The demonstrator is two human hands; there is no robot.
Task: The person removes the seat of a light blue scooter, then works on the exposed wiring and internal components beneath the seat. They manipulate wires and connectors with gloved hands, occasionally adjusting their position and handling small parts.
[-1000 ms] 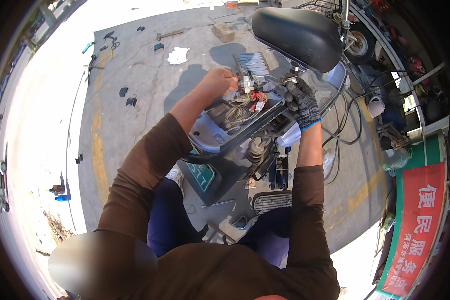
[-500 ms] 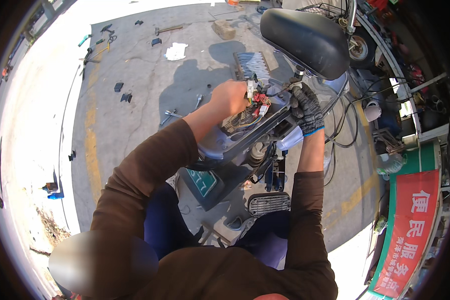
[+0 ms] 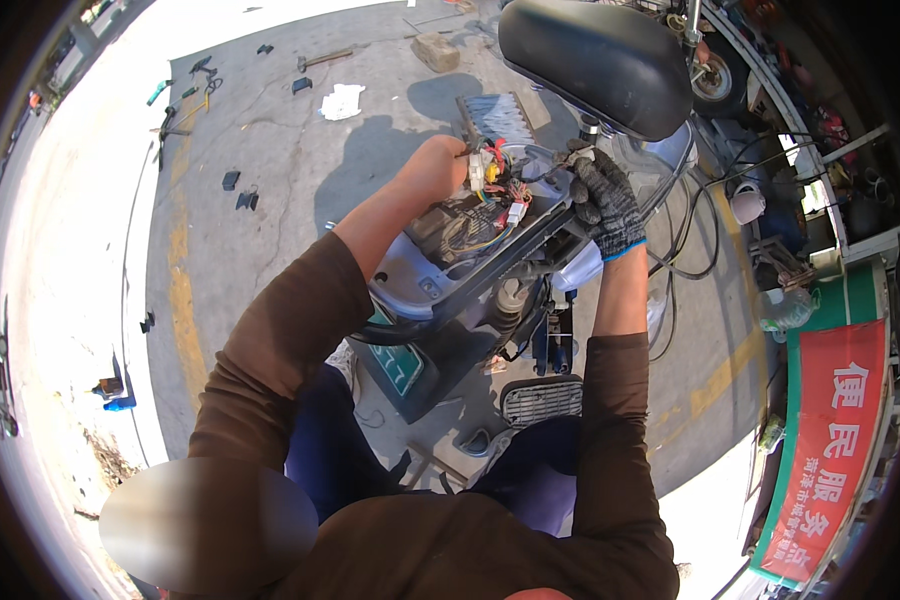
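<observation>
My bare left hand (image 3: 438, 168) is closed at a bundle of wires with white and yellow connectors (image 3: 485, 172), above the opened rear body of a scooter (image 3: 425, 285). Its fingertips are partly hidden behind the wrist. Lower in the body cavity lie red wires and a white plug (image 3: 516, 211). My right hand (image 3: 610, 205), in a grey knitted glove with a blue cuff, rests at the far right rim of the body. Its fingers are curled together around something small and greyish that I cannot make out. The black seat (image 3: 595, 70) is tipped up beyond both hands.
A finned, silvery panel (image 3: 498, 118) stands behind the body. On the concrete lie a hammer (image 3: 325, 59), white paper (image 3: 343, 102) and small black parts (image 3: 247, 200). Black cables (image 3: 685, 262) loop at the right. A footrest grille (image 3: 541, 402) sits near my legs.
My left hand has moved left and slightly up with the connectors, so more of the wiring shows. My right hand stays at the rim. The view has shifted a little.
</observation>
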